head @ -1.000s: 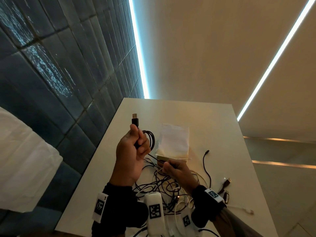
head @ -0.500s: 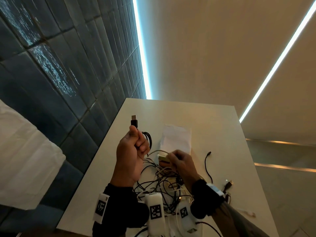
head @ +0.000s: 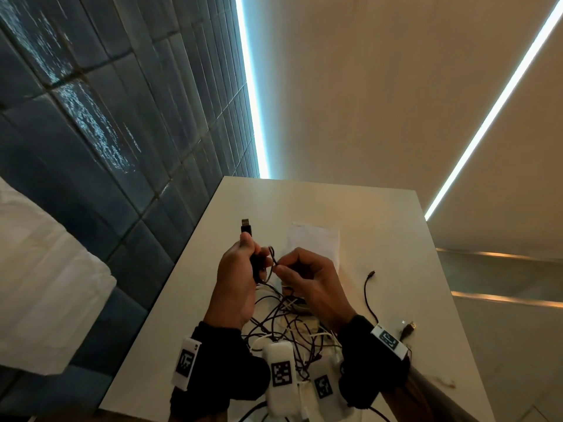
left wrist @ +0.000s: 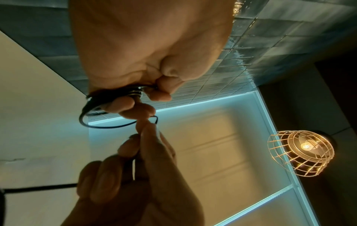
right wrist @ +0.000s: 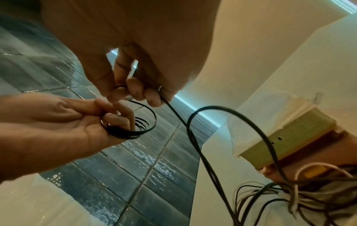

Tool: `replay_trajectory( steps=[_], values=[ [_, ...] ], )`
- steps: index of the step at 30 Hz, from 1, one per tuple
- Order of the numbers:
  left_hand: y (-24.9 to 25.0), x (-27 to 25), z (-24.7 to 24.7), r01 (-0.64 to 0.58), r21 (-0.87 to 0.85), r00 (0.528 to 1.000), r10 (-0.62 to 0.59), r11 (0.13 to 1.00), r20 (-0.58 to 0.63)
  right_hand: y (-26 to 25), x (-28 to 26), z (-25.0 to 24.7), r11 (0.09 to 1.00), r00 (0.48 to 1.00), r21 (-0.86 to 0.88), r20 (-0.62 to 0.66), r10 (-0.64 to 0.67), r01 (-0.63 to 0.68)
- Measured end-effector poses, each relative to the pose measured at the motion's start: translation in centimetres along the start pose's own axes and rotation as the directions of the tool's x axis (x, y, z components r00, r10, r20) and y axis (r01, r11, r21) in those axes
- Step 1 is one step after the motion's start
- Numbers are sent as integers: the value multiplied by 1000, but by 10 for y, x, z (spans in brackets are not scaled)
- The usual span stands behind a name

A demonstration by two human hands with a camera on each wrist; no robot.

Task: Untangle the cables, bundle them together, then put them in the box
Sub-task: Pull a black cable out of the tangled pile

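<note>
My left hand (head: 254, 261) grips a small coil of black cable (head: 268, 263) above the table, and its USB plug (head: 246, 226) sticks up past the thumb. Right beside it, my right hand (head: 281, 269) pinches the same cable's free strand at the coil. In the right wrist view the coil (right wrist: 135, 126) lies in the left hand's fingers (right wrist: 115, 117), and the strand (right wrist: 203, 145) runs down to the tangle (right wrist: 289, 195). The tangle of black and white cables (head: 289, 324) lies under my hands. A yellowish box (right wrist: 286, 134) with a white lid (head: 313, 242) stands just behind.
A loose black cable (head: 367, 287) and USB plugs (head: 408, 328) lie on the white table (head: 380, 214) to the right. A dark tiled wall (head: 122, 117) runs along the left table edge. A white cloth (head: 45, 284) hangs at far left.
My right hand has lifted from the tangle by the box and come up to the coil in my left hand. The left hand has stayed almost still.
</note>
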State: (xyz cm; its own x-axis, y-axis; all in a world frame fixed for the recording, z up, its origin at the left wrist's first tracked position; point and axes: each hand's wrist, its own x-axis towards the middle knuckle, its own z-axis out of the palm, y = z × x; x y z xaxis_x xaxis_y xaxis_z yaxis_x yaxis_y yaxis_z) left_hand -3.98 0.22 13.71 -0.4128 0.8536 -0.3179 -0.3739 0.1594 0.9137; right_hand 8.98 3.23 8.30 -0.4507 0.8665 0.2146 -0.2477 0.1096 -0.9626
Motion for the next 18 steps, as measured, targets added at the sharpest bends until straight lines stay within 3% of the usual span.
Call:
replay_trajectory(
  steps=[3,6,10,14,18],
  values=[
    [-3,-2,2,94,-61,995,-91,994,52,0,-3,1,1000,1000,10,9,-30,30],
    [-2,-2,2,136,-260,984,-99,956,151,9,-7,0,1000,996,-10,90,23,-23],
    [0,0,1,74,-407,985,-4,910,171,29,-13,-8,992,985,-13,119,128,-127],
    [4,4,-3,-17,-426,979,101,905,176,54,-20,-15,977,975,-118,114,192,-179],
    [6,6,-9,-53,-400,976,133,915,174,73,-20,-17,967,973,-162,85,214,-198]
  ],
)
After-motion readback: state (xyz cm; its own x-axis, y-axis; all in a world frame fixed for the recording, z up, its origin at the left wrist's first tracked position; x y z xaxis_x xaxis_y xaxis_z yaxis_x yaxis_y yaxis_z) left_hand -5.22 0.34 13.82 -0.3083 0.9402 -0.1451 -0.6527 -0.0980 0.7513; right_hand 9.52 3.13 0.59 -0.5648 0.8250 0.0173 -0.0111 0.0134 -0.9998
